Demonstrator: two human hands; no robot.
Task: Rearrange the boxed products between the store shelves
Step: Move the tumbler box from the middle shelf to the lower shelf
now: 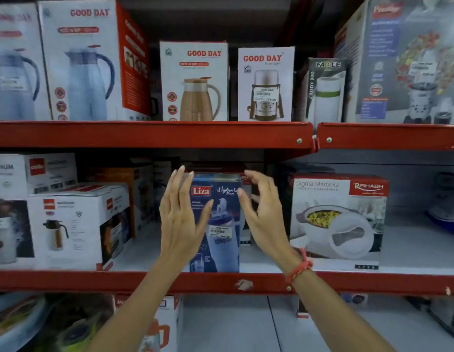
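Observation:
A tall blue Liza bottle box (220, 212) stands upright at the front of the middle shelf (170, 282). My left hand (180, 219) is spread open just in front of its left side, thumb across the box face. My right hand (264, 214) is open at its right edge, fingers curled and apart. Whether either hand touches the box is unclear. On the upper shelf (149, 134) stand white Good Day boxes: a brown jug box (194, 81) and a flask box (266, 83).
White kettle boxes (78, 224) sit left of the blue box, a Rishabh casserole box (337, 217) to the right. Large Good Day jug boxes (88, 59) fill the upper left, a Fable box (324, 87) and mixer box (403, 59) the upper right. More goods lie on the bottom shelf.

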